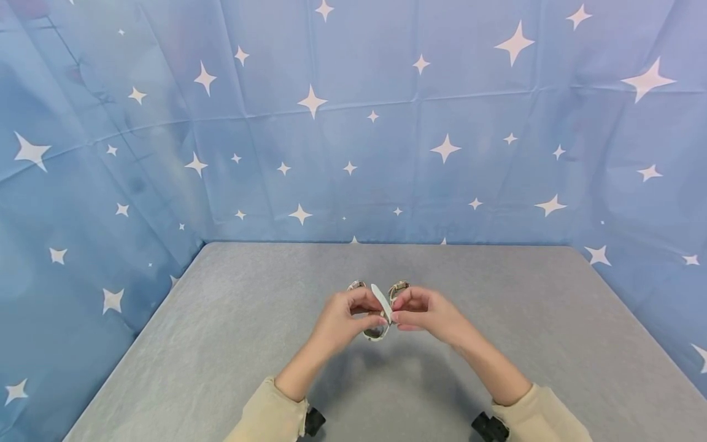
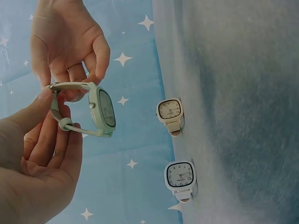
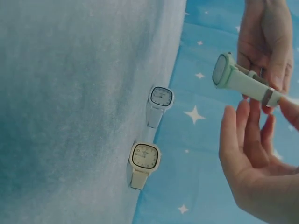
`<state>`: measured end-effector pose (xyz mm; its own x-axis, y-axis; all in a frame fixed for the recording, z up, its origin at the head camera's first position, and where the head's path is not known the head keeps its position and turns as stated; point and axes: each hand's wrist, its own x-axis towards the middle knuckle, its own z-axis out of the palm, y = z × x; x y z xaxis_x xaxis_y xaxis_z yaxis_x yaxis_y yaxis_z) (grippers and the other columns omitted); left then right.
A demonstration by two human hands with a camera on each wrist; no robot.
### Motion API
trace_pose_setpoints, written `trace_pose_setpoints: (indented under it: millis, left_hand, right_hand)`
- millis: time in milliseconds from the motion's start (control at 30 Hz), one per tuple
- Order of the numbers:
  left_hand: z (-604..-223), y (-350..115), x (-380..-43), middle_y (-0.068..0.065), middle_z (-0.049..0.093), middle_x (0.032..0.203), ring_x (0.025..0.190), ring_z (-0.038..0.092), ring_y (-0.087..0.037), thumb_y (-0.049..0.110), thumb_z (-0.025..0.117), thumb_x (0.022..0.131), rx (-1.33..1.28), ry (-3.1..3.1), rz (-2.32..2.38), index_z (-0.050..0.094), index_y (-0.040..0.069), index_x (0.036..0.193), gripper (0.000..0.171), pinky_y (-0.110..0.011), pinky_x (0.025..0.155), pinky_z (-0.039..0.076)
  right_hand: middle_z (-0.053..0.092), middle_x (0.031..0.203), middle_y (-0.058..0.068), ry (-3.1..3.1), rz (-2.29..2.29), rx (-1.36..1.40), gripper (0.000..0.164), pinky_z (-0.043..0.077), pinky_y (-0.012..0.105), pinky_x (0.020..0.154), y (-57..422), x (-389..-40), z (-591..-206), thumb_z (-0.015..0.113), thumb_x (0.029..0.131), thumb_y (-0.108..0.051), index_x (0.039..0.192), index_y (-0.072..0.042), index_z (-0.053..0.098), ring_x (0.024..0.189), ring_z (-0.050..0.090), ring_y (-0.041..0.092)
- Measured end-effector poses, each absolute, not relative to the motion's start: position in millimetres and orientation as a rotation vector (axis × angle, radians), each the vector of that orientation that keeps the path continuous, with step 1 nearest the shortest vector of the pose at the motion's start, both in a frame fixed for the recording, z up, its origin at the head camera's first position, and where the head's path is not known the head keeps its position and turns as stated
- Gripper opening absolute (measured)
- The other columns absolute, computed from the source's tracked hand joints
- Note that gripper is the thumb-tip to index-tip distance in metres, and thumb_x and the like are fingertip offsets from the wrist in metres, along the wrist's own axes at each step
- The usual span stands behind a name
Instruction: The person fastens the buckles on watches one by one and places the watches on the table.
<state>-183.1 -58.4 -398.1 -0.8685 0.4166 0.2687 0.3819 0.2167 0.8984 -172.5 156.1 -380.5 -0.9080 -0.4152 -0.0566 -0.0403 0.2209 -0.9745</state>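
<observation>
A pale green wristwatch is held up between both hands, its strap bent into a loop and its squarish face turned sideways. My left hand pinches the strap with thumb and fingers, nearer the watch case. From the other side my right hand grips toward the strap's end; its thumb presses there, while its other fingers spread below in the right wrist view. A brown-grey band shows around the strap. Part of the strap is hidden by the fingertips.
Beyond the hands, a white watch and a cream watch stand side by side on the grey table, white on the left. A blue curtain with white stars surrounds the table's back and sides.
</observation>
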Motion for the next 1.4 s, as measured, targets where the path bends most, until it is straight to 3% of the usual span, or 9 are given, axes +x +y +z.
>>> trace_pose_setpoints:
  millis: [200,433,767,867,1067,1300,1400]
  left_hand:
    - [-398,-59,-182,-0.017,0.073,0.097,0.093,0.071,-0.02,0.006,0.077,0.085,0.847,2.344,1.803,0.068,0.002,0.096,0.015,-0.023,0.085,0.057]
    - [-400,-57,-182,-0.02,0.071,0.102,0.087,0.068,-0.007,0.01,0.073,0.09,0.789,2.264,1.869,0.068,-0.002,0.107,0.021,-0.022,0.079,0.057]
    - [-398,-55,-181,-0.025,0.067,0.098,0.08,0.063,0.0,0.013,0.065,0.096,0.654,2.264,1.928,0.069,-0.007,0.102,0.021,-0.019,0.076,0.053]
    - [-400,-57,-182,-0.025,0.067,0.101,0.085,0.064,-0.003,0.012,0.063,0.097,0.69,2.229,1.931,0.066,-0.008,0.105,0.022,-0.018,0.08,0.054]
    - [-405,-63,-184,-0.026,0.067,0.111,0.106,0.069,-0.021,0.005,0.066,0.093,0.787,2.106,1.887,0.061,-0.007,0.114,0.024,-0.021,0.089,0.055]
    - [-410,-63,-188,-0.032,0.063,0.11,0.098,0.067,-0.003,0.0,0.064,0.092,0.848,2.029,1.938,0.061,-0.012,0.11,0.022,-0.021,0.087,0.055]
    - [-411,-63,-188,-0.034,0.062,0.107,0.094,0.067,-0.002,0.0,0.065,0.092,0.858,2.019,1.973,0.06,-0.012,0.108,0.021,-0.02,0.085,0.055]
  right_hand:
    - [0.069,0.093,-0.001,2.092,-1.762,-0.426,0.026,0.059,0.035,0.089,158,-173,-380,0.067,0.094,-0.012,0.106,0.006,0.053,0.092,0.069,0.01]
    - [0.066,0.09,-0.003,2.141,-1.766,-0.444,0.026,0.057,0.03,0.085,155,-171,-378,0.068,0.094,-0.012,0.106,0.005,0.053,0.087,0.066,0.01]
    - [0.065,0.094,-0.001,2.207,-1.765,-0.449,0.024,0.053,0.03,0.082,153,-170,-378,0.066,0.094,-0.01,0.108,0.005,0.054,0.086,0.063,0.011]
    - [0.065,0.094,-0.001,2.204,-1.77,-0.439,0.022,0.053,0.031,0.083,153,-169,-378,0.066,0.094,-0.011,0.107,0.003,0.054,0.087,0.063,0.012]
    - [0.065,0.091,-0.004,2.159,-1.829,-0.412,0.02,0.057,0.028,0.083,154,-168,-376,0.065,0.093,-0.004,0.106,0.006,0.053,0.087,0.064,0.009]
    - [0.068,0.094,-0.005,2.055,-1.905,-0.329,0.017,0.059,0.029,0.084,154,-169,-377,0.07,0.092,-0.01,0.105,-0.005,0.061,0.089,0.068,0.008]
    - [0.067,0.098,-0.004,2.041,-1.927,-0.324,0.015,0.059,0.029,0.085,153,-169,-378,0.071,0.091,-0.012,0.104,-0.008,0.064,0.092,0.069,0.009]
